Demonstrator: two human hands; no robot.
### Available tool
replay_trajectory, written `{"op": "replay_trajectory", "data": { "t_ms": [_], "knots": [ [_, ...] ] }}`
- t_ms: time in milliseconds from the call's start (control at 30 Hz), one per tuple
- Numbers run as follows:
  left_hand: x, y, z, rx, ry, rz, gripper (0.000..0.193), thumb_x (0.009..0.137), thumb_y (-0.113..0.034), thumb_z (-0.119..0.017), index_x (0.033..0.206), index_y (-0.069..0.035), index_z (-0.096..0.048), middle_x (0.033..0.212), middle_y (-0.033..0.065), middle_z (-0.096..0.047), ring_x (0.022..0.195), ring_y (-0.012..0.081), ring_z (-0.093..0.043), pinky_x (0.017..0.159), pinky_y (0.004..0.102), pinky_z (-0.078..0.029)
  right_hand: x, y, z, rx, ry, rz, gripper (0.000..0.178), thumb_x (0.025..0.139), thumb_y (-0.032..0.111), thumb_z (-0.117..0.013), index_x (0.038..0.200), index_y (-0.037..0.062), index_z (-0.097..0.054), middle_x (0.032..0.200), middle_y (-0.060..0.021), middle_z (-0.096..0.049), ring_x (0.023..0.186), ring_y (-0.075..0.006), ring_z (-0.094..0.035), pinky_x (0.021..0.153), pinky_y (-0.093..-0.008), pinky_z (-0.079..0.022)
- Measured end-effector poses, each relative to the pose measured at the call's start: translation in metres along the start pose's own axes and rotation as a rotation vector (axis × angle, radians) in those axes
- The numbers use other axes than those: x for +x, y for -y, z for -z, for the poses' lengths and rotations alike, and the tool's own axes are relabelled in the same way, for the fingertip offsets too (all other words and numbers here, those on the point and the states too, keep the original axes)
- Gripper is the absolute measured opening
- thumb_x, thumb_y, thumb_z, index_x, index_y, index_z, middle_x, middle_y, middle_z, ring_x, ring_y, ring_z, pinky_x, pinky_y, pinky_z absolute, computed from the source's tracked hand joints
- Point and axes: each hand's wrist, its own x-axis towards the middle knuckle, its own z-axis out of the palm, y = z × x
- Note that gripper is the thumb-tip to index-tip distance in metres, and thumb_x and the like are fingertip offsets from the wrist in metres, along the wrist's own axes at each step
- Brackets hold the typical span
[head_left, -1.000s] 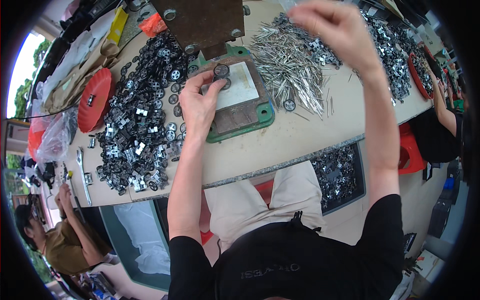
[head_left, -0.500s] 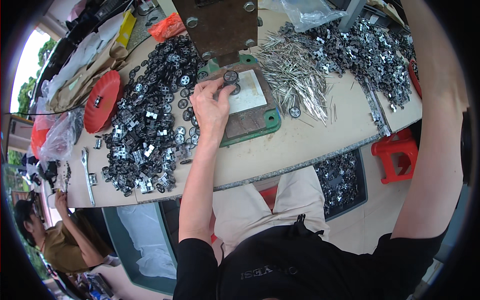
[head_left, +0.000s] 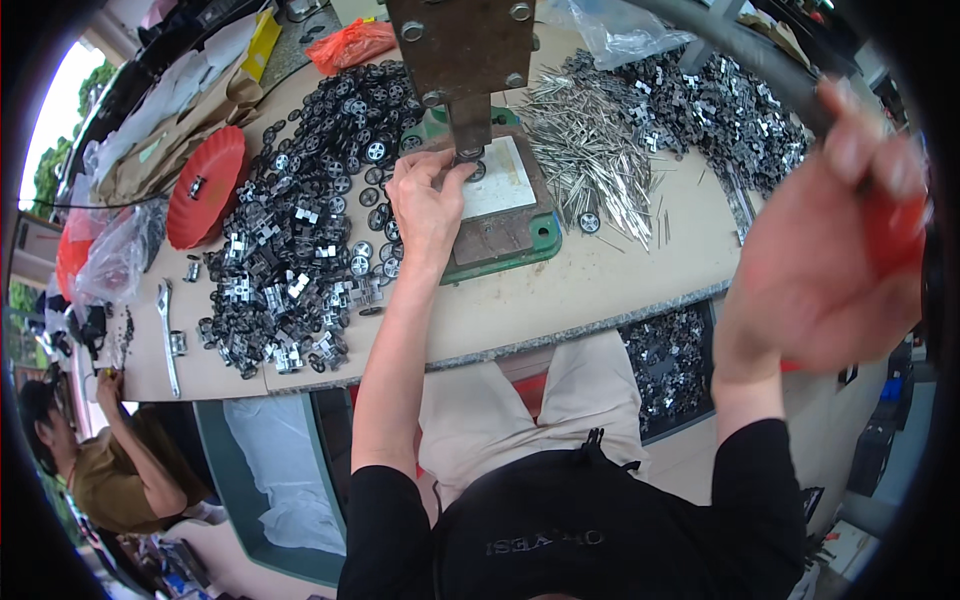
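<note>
Wheel (head_left: pixel 478 171) is pinched between thumb (head_left: pixel 455 182) and fingers (head_left: pixel 430 161) of the left hand (head_left: pixel 425 205), above the white plate (head_left: pixel 508 182) and under the press (head_left: pixel 462 50); it is best held square, fingertips clear. Whether the lever (head_left: pixel 755 58) is gripped by the blurred right hand (head_left: pixel 815 245) cannot be told.

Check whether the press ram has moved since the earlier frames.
Yes, downward: the press ram sticks out further below the bolted brown housing than in both earlier frames.
</note>
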Motion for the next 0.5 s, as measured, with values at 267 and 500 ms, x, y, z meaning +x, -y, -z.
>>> {"op": "replay_trajectory", "data": {
  "t_ms": [267,500],
  "knots": [
    [-0.005,0.008,-0.005,-0.05,-0.008,0.014,0.023,0.07,-0.015,-0.069,0.089,-0.001,-0.069,0.094,0.0139,-0.063,0.086,0.0211,-0.059,0.074,0.0293,-0.046,0.014,0.022,0.003,-0.021,0.072,-0.127,0.033,0.09,0.036,-0.046,0.096,0.0044,-0.055,0.1,-0.0073,-0.055,0.094,-0.0229,-0.052,0.097,-0.0476,-0.031],
    [-0.005,0.005,0.002,-0.082,-0.011,0.064,0.024,0.07,-0.013,-0.069,0.09,0.0,-0.068,0.089,0.0134,-0.063,0.08,0.0192,-0.059,0.073,0.0279,-0.045,0.005,0.01,-0.022,-0.072,0.048,-0.021,0.035,0.088,0.034,-0.051,0.112,0.008,-0.05,0.11,-0.0072,-0.053,0.101,-0.0226,-0.049,0.104,-0.0441,-0.025]
  ]
}}
